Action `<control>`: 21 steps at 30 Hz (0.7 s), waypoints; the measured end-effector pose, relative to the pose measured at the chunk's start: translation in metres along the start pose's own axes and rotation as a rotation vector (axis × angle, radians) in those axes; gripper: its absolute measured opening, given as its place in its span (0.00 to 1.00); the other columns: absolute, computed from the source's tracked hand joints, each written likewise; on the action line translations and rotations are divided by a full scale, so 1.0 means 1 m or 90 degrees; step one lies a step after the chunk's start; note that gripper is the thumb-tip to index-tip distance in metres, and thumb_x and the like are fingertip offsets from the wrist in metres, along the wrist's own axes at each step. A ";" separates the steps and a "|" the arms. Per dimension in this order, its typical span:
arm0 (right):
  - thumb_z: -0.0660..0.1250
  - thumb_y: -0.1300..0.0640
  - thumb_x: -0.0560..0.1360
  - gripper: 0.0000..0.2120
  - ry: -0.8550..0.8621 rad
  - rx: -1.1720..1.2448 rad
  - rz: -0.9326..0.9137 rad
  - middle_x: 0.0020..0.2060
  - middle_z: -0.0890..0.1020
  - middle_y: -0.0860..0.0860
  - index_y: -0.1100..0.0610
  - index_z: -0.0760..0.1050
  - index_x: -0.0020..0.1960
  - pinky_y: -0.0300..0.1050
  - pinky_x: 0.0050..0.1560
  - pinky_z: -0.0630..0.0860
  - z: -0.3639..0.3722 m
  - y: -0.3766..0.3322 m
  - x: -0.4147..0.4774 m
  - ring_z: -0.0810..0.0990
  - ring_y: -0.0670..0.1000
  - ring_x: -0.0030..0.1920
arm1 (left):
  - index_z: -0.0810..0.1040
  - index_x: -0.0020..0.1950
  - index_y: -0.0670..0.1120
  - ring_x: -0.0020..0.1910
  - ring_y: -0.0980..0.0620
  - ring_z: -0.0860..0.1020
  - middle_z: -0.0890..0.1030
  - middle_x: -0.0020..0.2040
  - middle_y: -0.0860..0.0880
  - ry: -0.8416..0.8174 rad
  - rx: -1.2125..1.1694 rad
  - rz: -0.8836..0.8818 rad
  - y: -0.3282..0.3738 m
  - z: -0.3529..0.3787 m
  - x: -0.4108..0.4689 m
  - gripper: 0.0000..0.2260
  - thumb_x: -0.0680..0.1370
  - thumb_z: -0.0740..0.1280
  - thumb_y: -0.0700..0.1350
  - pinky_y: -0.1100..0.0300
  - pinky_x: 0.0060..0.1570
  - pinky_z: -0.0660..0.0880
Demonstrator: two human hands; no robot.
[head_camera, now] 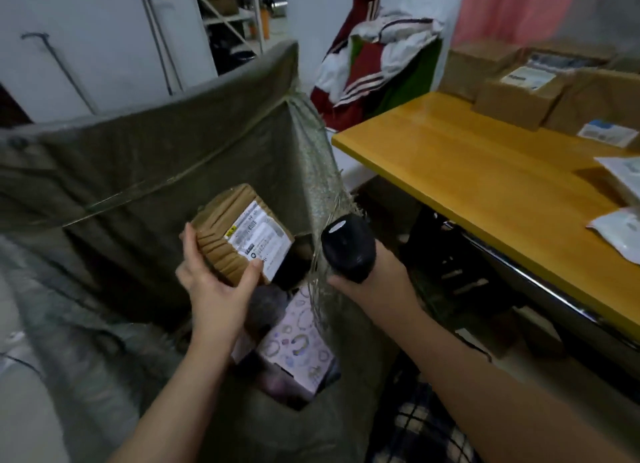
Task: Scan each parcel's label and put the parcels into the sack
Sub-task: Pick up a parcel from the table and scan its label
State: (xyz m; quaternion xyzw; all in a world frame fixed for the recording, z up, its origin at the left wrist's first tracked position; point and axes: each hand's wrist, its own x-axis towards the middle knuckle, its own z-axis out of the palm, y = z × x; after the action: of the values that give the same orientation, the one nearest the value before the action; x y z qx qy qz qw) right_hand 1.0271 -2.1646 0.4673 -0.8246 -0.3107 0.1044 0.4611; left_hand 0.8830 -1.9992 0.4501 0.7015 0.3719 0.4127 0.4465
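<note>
My left hand (214,282) grips a small brown taped parcel (221,234) over the open green sack (166,157); its white label (258,235) faces up, my thumb on the label's near edge. My right hand (377,282) holds a black handheld scanner (348,246) just right of the parcel, beside the sack's frayed right edge. Down inside the sack lies a pink patterned box (298,348) among dark parcels.
A yellow wooden table (467,171) stands to the right with several brown boxes (519,98) and white mailer bags (620,230) on it. Clothes (374,57) hang behind the sack. Dark crates sit under the table.
</note>
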 end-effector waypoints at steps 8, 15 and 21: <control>0.69 0.65 0.68 0.19 0.205 0.005 0.116 0.37 0.76 0.41 0.48 0.69 0.53 0.38 0.31 0.68 -0.035 0.021 0.014 0.77 0.43 0.39 | 0.48 0.77 0.63 0.60 0.39 0.69 0.63 0.66 0.40 -0.237 0.516 0.174 -0.008 0.042 0.036 0.44 0.69 0.73 0.54 0.46 0.60 0.67; 0.72 0.61 0.70 0.22 0.182 0.030 0.084 0.40 0.74 0.35 0.48 0.72 0.60 0.26 0.34 0.66 -0.063 0.018 0.005 0.74 0.35 0.38 | 0.62 0.75 0.50 0.67 0.40 0.65 0.64 0.71 0.41 -0.267 0.521 0.250 0.028 0.081 0.032 0.29 0.76 0.67 0.51 0.45 0.64 0.62; 0.73 0.58 0.71 0.11 0.232 0.063 0.114 0.41 0.80 0.48 0.55 0.76 0.52 0.39 0.39 0.71 -0.116 0.019 -0.026 0.78 0.49 0.43 | 0.69 0.70 0.48 0.66 0.44 0.65 0.68 0.67 0.45 -0.280 0.373 0.389 0.094 0.101 -0.005 0.22 0.77 0.66 0.48 0.47 0.64 0.63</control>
State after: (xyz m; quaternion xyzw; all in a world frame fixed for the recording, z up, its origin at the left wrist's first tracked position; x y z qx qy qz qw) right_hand 1.0674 -2.2682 0.5127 -0.8304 -0.1419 0.0092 0.5387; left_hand 0.9877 -2.0662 0.5101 0.9458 0.1457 0.2447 0.1564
